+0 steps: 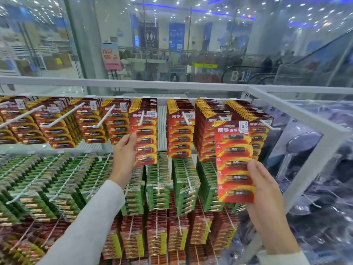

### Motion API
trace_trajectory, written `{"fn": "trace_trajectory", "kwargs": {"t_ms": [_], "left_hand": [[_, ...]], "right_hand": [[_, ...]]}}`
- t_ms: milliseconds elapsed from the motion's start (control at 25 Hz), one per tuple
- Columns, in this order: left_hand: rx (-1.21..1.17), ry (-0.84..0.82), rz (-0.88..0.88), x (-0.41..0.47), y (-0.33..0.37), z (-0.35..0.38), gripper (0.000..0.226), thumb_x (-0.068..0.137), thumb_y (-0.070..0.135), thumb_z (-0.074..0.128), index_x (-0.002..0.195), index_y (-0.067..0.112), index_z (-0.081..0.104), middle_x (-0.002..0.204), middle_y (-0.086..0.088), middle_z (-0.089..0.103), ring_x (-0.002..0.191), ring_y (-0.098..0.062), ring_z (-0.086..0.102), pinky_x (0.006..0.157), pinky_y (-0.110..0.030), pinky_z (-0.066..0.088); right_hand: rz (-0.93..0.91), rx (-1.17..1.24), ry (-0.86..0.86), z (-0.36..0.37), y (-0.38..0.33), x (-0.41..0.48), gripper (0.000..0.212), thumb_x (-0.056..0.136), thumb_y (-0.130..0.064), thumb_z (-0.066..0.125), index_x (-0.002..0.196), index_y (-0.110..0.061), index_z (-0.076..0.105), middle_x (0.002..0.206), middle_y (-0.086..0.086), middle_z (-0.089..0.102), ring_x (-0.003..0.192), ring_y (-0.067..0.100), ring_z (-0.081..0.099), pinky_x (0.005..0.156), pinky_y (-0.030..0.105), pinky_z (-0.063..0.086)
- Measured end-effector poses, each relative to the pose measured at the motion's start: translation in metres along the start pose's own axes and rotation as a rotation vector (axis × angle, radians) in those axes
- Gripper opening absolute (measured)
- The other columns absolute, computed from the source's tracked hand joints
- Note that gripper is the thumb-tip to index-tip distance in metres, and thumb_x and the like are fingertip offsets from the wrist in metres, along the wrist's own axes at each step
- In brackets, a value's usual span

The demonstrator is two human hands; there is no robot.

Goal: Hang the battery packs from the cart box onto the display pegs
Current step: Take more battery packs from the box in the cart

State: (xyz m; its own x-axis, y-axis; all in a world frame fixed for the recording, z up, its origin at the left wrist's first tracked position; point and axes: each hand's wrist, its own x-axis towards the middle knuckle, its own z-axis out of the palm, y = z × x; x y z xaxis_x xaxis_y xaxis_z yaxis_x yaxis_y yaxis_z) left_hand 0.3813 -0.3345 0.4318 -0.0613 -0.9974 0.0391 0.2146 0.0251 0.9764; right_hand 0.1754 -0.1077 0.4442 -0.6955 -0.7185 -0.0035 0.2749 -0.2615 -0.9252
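A person faces a shop display wall of hanging batteries, both arms in pale sleeves (86, 217) reaching forward. The right hand (267, 197) holds a red battery pack (235, 161) upright by its lower right edge. The thumb is curled over the front and the fingers are hidden behind the card. The top of this pack is raised in front of the top row of matching red packs, just beside the tip of a white peg (221, 118). Whether the pack's hole is on a peg cannot be told.

The left hand (124, 152), seen from the back, grips the left edge of the front pack (144, 134) in a stack further left, fingers curled round the card. That front pack hangs on a second peg (141, 119), whose tip pokes out through the card beside a price sticker.

Between the two hands hangs one more red stack (180, 131). Left of the left hand, more red stacks sit further back on long pegs (57, 119). Below both hands runs a row of green packs (57, 178), and under that a row of red and yellow packs (156, 236). Above the hands a white rail (114, 82) tops the display, with a glass wall and an escalator (248, 73) marked B1 beyond.
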Motion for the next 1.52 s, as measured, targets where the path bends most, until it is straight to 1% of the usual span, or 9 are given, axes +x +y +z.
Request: {"fn": "trace_trajectory", "kwargs": {"t_ms": [160, 240, 360, 560, 720, 880, 1040, 1240, 1520], "left_hand": [[0.02, 0.01, 0.016, 0.002, -0.003, 0.001, 0.025, 0.11, 0.033, 0.049, 0.111, 0.021, 0.07, 0.098, 0.001, 0.081, 0.083, -0.018, 0.079, 0.061, -0.03, 0.061], [0.022, 0.004, 0.02, 0.002, -0.003, 0.001, 0.024, 0.11, 0.033, 0.048, 0.112, 0.022, 0.07, 0.099, 0.002, 0.081, 0.085, -0.019, 0.079, 0.065, -0.033, 0.062], [0.017, -0.008, 0.031, -0.001, -0.002, 0.001, 0.024, 0.111, 0.031, 0.047, 0.109, 0.023, 0.069, 0.094, 0.006, 0.081, 0.081, -0.015, 0.079, 0.059, -0.028, 0.061], [0.027, -0.022, 0.048, 0.0, -0.002, -0.001, 0.023, 0.11, 0.031, 0.048, 0.108, 0.024, 0.07, 0.097, 0.002, 0.081, 0.085, -0.019, 0.079, 0.063, -0.031, 0.063], [0.019, -0.025, 0.058, 0.001, -0.003, -0.004, 0.024, 0.11, 0.031, 0.049, 0.106, 0.023, 0.071, 0.096, 0.001, 0.081, 0.086, -0.022, 0.079, 0.066, -0.034, 0.063], [0.004, -0.029, 0.056, 0.003, -0.004, -0.004, 0.023, 0.109, 0.031, 0.05, 0.106, 0.023, 0.071, 0.096, 0.0, 0.081, 0.085, -0.023, 0.079, 0.063, -0.033, 0.063], [-0.01, -0.048, 0.071, 0.004, -0.006, -0.005, 0.022, 0.109, 0.031, 0.051, 0.107, 0.023, 0.071, 0.097, 0.0, 0.081, 0.086, -0.023, 0.079, 0.065, -0.032, 0.064], [-0.019, -0.061, 0.06, 0.006, -0.011, -0.007, 0.024, 0.109, 0.033, 0.051, 0.113, 0.02, 0.071, 0.102, -0.002, 0.081, 0.09, -0.025, 0.079, 0.068, -0.035, 0.065], [-0.033, -0.057, 0.058, 0.007, -0.012, -0.008, 0.024, 0.108, 0.032, 0.052, 0.114, 0.019, 0.071, 0.102, -0.003, 0.081, 0.089, -0.025, 0.079, 0.066, -0.035, 0.065]], "right_hand": [[0.018, -0.019, -0.034, -0.001, 0.0, 0.0, 0.029, 0.1, -0.037, 0.054, 0.122, -0.024, 0.067, 0.109, -0.002, 0.078, 0.094, 0.017, 0.076, 0.072, 0.032, 0.055], [0.032, -0.019, -0.044, 0.003, -0.001, -0.003, 0.023, 0.099, -0.035, 0.055, 0.111, -0.026, 0.072, 0.104, -0.001, 0.078, 0.088, 0.015, 0.077, 0.07, 0.032, 0.054], [0.042, -0.031, -0.117, 0.017, 0.005, -0.008, 0.025, 0.096, -0.033, 0.056, 0.089, -0.028, 0.079, 0.1, 0.003, 0.078, 0.083, 0.018, 0.076, 0.074, 0.038, 0.056], [0.083, -0.029, -0.194, 0.048, 0.016, -0.009, 0.028, 0.094, -0.037, 0.06, 0.113, -0.023, 0.075, 0.109, 0.004, 0.078, 0.1, 0.024, 0.074, 0.085, 0.043, 0.056], [0.094, -0.027, -0.207, 0.062, 0.017, -0.006, 0.019, 0.103, -0.03, 0.054, 0.103, -0.026, 0.073, 0.094, -0.003, 0.08, 0.084, 0.015, 0.077, 0.072, 0.035, 0.056], [0.089, -0.048, -0.188, 0.067, 0.022, -0.004, 0.02, 0.103, -0.032, 0.054, 0.107, -0.027, 0.073, 0.101, -0.003, 0.079, 0.092, 0.017, 0.076, 0.081, 0.04, 0.057], [0.101, -0.031, -0.18, 0.066, 0.028, -0.008, 0.022, 0.103, -0.032, 0.053, 0.11, -0.025, 0.073, 0.103, -0.001, 0.079, 0.096, 0.022, 0.076, 0.081, 0.041, 0.057], [0.089, -0.008, -0.158, 0.063, 0.037, -0.011, 0.028, 0.103, -0.031, 0.053, 0.093, -0.03, 0.079, 0.099, 0.002, 0.079, 0.086, 0.019, 0.076, 0.073, 0.037, 0.057], [0.06, -0.004, -0.147, 0.072, 0.038, -0.004, 0.023, 0.105, -0.029, 0.051, 0.111, -0.024, 0.072, 0.1, -0.002, 0.079, 0.088, 0.017, 0.076, 0.072, 0.035, 0.057]]}}
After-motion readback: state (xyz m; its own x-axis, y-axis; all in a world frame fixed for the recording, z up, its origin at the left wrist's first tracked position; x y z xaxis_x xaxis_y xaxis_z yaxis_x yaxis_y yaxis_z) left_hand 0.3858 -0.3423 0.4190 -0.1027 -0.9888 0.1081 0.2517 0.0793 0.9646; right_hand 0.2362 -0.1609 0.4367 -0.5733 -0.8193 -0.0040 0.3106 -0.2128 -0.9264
